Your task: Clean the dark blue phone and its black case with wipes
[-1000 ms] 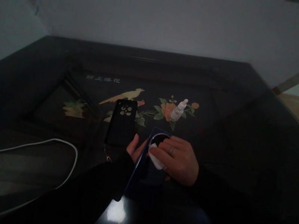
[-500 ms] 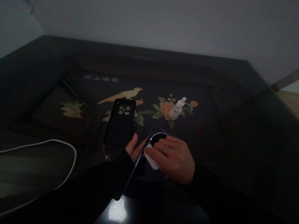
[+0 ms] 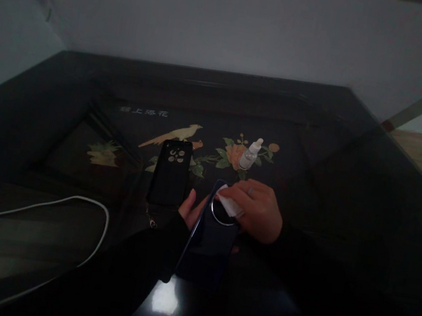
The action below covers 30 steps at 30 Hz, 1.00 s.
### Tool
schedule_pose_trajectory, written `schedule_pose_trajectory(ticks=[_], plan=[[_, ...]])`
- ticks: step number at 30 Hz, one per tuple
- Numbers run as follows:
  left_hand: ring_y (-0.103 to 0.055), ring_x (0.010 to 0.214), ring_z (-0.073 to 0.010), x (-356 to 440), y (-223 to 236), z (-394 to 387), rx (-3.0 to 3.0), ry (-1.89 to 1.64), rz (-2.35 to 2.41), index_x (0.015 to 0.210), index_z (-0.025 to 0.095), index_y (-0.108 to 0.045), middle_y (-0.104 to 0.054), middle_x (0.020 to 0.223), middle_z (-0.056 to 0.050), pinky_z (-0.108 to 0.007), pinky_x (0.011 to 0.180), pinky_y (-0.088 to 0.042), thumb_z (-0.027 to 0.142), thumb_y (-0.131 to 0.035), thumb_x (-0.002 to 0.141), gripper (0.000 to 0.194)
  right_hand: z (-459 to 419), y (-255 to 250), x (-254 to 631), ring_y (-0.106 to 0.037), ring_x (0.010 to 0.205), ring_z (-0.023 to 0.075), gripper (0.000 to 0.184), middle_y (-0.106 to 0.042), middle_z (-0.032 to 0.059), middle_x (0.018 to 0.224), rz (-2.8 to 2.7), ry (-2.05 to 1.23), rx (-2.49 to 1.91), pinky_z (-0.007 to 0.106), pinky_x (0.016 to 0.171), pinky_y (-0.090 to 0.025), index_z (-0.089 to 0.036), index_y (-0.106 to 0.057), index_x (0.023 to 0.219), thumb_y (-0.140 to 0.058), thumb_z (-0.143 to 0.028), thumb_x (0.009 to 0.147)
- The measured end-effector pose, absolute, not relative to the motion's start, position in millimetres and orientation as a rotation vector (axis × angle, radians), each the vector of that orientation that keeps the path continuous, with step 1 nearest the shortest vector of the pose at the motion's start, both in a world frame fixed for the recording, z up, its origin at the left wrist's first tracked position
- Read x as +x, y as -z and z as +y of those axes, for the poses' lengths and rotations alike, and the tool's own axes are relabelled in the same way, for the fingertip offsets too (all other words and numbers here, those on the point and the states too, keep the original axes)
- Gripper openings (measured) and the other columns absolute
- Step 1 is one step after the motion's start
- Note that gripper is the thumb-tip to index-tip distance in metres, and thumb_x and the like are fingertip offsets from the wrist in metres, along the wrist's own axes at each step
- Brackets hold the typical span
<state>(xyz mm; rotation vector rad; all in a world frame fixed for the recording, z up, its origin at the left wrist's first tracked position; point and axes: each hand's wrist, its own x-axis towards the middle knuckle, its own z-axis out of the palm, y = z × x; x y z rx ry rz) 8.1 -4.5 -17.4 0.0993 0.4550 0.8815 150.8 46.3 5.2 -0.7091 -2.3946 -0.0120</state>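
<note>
A dark blue phone [image 3: 208, 248] lies tilted in my left hand [image 3: 191, 210], back side up. The thumb rests along its left edge, and a fingertip shows at its right edge; the other fingers are hidden underneath. Over the round camera ring [image 3: 221, 219] at the phone's top, my right hand [image 3: 260, 211] pinches a folded white tissue [image 3: 230, 204] and presses it on the upper part of the lens area. A ring sits on one finger of that hand. Left of the phone lies a black phone case [image 3: 170, 178] with camera cutouts and a small strap charm [image 3: 151, 223].
Beyond the phone, a small white-capped dropper bottle [image 3: 248, 156] stands on the dark glossy table [image 3: 338, 162], which has a bird and flower picture. A white cable [image 3: 105, 216] loops across the left side. The wall [image 3: 217, 20] rises behind the table.
My right hand has moved up and slightly right with the tissue, from the lower left of the camera ring to its upper part. My left hand and the phone stay nearly still.
</note>
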Motion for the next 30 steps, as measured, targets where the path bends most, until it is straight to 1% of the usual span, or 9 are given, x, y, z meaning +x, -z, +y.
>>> schedule_pose_trajectory(ticks=[3, 6, 8, 12, 17, 23, 25, 28, 30], plan=[[-0.049, 0.107, -0.0303, 5.7, 20.2, -3.5, 0.091, -0.883, 0.456, 0.129, 0.019, -0.033, -0.057, 0.108, -0.01, -0.047, 0.093, -0.03, 0.059, -0.027, 0.079, 0.064, 48.2, -7.5, 152.3, -0.052, 0.061, 0.0121, 0.015, -0.061, 0.0023, 0.067, -2.376, 0.025, -0.774, 0.025, 0.058, -0.034, -0.014, -0.06, 0.079, -0.046, -0.019, 0.085], [-0.049, 0.107, -0.0271, 4.8, 26.9, -0.9, 0.089, -0.92, 0.465, 0.125, 0.014, -0.038, -0.057, 0.106, -0.01, -0.038, 0.095, -0.031, 0.055, -0.028, 0.081, 0.061, 44.1, -10.2, 149.5, -0.052, 0.06, 0.0123, 0.016, -0.06, 0.0008, 0.063, -2.472, 0.089, -0.593, 0.025, 0.056, -0.031, -0.015, -0.06, 0.079, -0.046, -0.016, 0.085], [-0.049, 0.106, -0.0294, 4.2, 29.4, -0.6, 0.088, -0.898, 0.461, 0.126, 0.016, -0.038, -0.056, 0.108, -0.011, -0.042, 0.093, -0.033, 0.058, -0.031, 0.078, 0.063, 44.1, -11.0, 149.6, -0.052, 0.061, 0.0128, 0.016, -0.06, 0.0012, 0.064, -2.487, 0.107, -0.58, 0.025, 0.056, -0.031, -0.015, -0.06, 0.08, -0.045, -0.016, 0.085], [-0.05, 0.103, -0.0382, 2.2, 28.0, -1.8, 0.093, -0.801, 0.433, 0.133, 0.024, -0.025, -0.052, 0.117, -0.014, -0.056, 0.083, -0.034, 0.065, -0.034, 0.072, 0.074, 48.6, -10.6, 153.4, -0.053, 0.062, 0.0129, 0.014, -0.062, 0.0025, 0.068, -2.374, 0.049, -0.818, 0.025, 0.059, -0.034, -0.014, -0.06, 0.08, -0.048, -0.02, 0.084], [-0.045, 0.11, -0.0341, 1.3, 23.8, -0.9, 0.096, -0.826, 0.419, 0.136, 0.02, -0.014, -0.05, 0.119, -0.014, -0.049, 0.089, -0.035, 0.062, -0.032, 0.076, 0.075, 43.1, -11.0, 149.5, -0.051, 0.06, 0.0124, 0.016, -0.059, 0.0003, 0.062, -2.51, 0.08, -0.558, 0.025, 0.056, -0.032, -0.015, -0.06, 0.078, -0.046, -0.016, 0.085], [-0.048, 0.106, -0.0378, -0.8, 26.5, -1.4, 0.11, -0.805, 0.392, 0.133, 0.023, -0.024, -0.051, 0.119, -0.014, -0.056, 0.083, -0.035, 0.065, -0.037, 0.071, 0.075, 48.8, -8.7, 155.7, -0.052, 0.061, 0.0127, 0.017, -0.061, 0.0025, 0.067, -2.376, 0.065, -0.806, 0.025, 0.058, -0.035, -0.014, -0.06, 0.08, -0.046, -0.021, 0.086], [-0.05, 0.103, -0.0346, -0.7, 28.4, -1.2, 0.108, -0.848, 0.394, 0.131, 0.021, -0.029, -0.055, 0.111, -0.012, -0.055, 0.086, -0.035, 0.062, -0.037, 0.073, 0.072, 46.4, -8.4, 154.9, -0.051, 0.06, 0.0123, 0.017, -0.06, 0.0017, 0.065, -2.406, 0.061, -0.755, 0.025, 0.058, -0.034, -0.015, -0.06, 0.08, -0.045, -0.02, 0.086], [-0.053, 0.098, -0.0285, -0.8, 28.3, -0.7, 0.103, -0.883, 0.407, 0.129, 0.017, -0.032, -0.06, 0.1, -0.01, -0.047, 0.092, -0.034, 0.059, -0.034, 0.076, 0.068, 41.9, -7.9, 152.2, -0.049, 0.058, 0.0117, 0.017, -0.058, 0.0, 0.061, -2.508, 0.092, -0.549, 0.025, 0.054, -0.031, -0.015, -0.06, 0.078, -0.045, -0.017, 0.086], [-0.053, 0.1, -0.0306, -1.7, 26.0, -0.9, 0.097, -0.857, 0.411, 0.131, 0.019, -0.029, -0.058, 0.105, -0.011, -0.049, 0.091, -0.033, 0.062, -0.033, 0.075, 0.07, 44.1, -6.7, 153.6, -0.049, 0.058, 0.0118, 0.016, -0.059, 0.0002, 0.062, -2.491, 0.09, -0.561, 0.025, 0.055, -0.032, -0.015, -0.06, 0.08, -0.045, -0.018, 0.086]])
